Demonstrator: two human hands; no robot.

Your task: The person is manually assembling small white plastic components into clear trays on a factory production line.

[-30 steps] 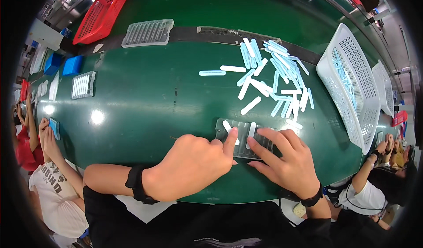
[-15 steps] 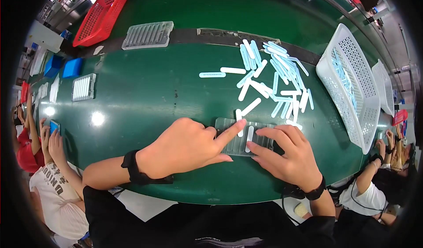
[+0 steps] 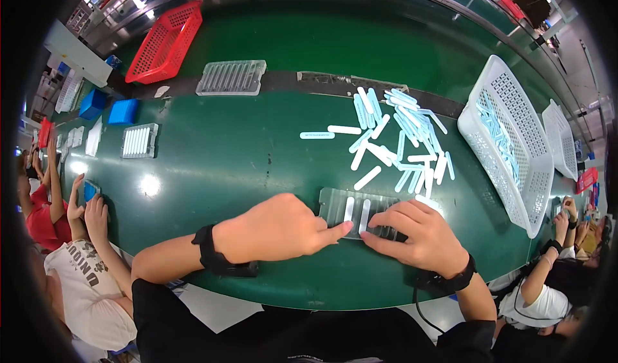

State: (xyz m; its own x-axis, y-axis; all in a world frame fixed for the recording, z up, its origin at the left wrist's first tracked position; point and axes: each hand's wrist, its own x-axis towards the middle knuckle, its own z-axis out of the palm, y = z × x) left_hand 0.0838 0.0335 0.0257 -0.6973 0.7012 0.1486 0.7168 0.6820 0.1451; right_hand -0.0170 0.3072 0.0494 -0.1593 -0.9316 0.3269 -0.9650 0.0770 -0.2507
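Note:
A clear plastic slotted tray point(image 3: 333, 203) lies close in front of me. Two white strips lie side by side in its slots, a left strip point(image 3: 349, 210) and a right strip point(image 3: 365, 213). My left hand point(image 3: 277, 231) holds nothing; its stretched index finger touches the near end of the left strip while the other fingers curl under. Over the tray's right part, my right hand point(image 3: 421, 237) grips the tray, thumb and index finger beside the near end of the right strip. Beyond the tray is a loose heap of white and light-blue strips point(image 3: 412, 128).
At the right stands a white basket point(image 3: 473, 128) holding light-blue strips. A red basket point(image 3: 145, 73) and another clear tray point(image 3: 232, 92) sit at the far left. A tray of white strips point(image 3: 153, 145) and blue boxes point(image 3: 122, 112) are nearer. Co-workers sit on both sides.
The left strip, which stuck out past the tray's far edge, now lies inside its slot. My left index finger has slid toward the near edge. The whole view has shifted slightly.

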